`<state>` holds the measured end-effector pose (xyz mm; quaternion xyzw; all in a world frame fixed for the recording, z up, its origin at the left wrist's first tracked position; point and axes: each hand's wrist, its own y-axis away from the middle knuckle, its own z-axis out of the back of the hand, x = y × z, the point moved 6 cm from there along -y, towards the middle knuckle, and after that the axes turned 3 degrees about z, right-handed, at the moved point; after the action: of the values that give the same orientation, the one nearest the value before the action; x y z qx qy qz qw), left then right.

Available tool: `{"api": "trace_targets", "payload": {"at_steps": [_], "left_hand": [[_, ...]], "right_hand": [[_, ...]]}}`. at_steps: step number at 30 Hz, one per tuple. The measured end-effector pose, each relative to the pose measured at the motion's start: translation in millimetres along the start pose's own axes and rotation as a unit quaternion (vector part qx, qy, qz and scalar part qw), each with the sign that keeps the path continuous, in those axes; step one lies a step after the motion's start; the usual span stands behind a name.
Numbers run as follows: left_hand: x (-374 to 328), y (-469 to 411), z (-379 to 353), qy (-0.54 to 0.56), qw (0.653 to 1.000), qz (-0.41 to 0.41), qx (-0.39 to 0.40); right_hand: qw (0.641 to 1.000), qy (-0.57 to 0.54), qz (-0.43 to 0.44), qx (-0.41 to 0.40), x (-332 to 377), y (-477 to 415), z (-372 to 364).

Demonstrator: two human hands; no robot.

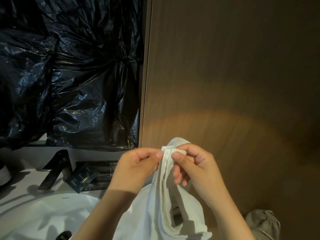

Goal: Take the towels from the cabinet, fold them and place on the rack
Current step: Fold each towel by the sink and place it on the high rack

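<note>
A white towel (166, 201) hangs in front of me, its top hem held up between both hands. My left hand (136, 167) pinches the hem's left corner with thumb and curled fingers. Just to its right, my right hand (194, 168) pinches the adjoining corner, so the two corners meet. The rest of the towel drapes down in loose folds over the sink's edge. Neither a cabinet interior nor a rack is in view.
A brown wooden panel (233, 75) fills the right side. Black plastic sheeting (69, 66) covers the area at upper left. Below it lie a dark faucet (55, 168), small dark boxes (81, 179) and a white sink basin (43, 217). A grey cloth (263, 224) shows at bottom right.
</note>
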<state>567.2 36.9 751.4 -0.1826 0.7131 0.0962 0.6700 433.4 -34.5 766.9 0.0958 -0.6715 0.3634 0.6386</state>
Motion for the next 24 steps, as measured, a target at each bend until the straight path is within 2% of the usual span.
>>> {"api": "trace_targets", "payload": {"at_steps": [5, 10, 15, 20, 24], "left_hand": [[-1.8, 6.0, -4.2, 0.001, 1.000, -0.017, 0.024], [-5.9, 6.8, 0.5, -0.063, 0.995, -0.065, -0.035], [-9.8, 2.7, 13.2, -0.055, 0.994, -0.085, -0.049], [-21.7, -3.7, 27.0, -0.049, 0.992, -0.103, -0.045], [-25.3, -9.0, 32.1, -0.087, 0.987, -0.119, -0.070]], "right_hand": [[1.000, -0.004, -0.001, -0.010, -2.6, 2.1, -0.6], [1.000, 0.005, 0.005, -0.004, -0.3, 0.8, -1.6], [0.999, 0.023, -0.024, 0.018, -8.4, 2.9, 9.4], [0.986, 0.132, -0.095, -0.031, -34.5, 14.4, 48.0], [0.955, 0.284, -0.084, -0.002, -38.1, 17.4, 63.7]]}}
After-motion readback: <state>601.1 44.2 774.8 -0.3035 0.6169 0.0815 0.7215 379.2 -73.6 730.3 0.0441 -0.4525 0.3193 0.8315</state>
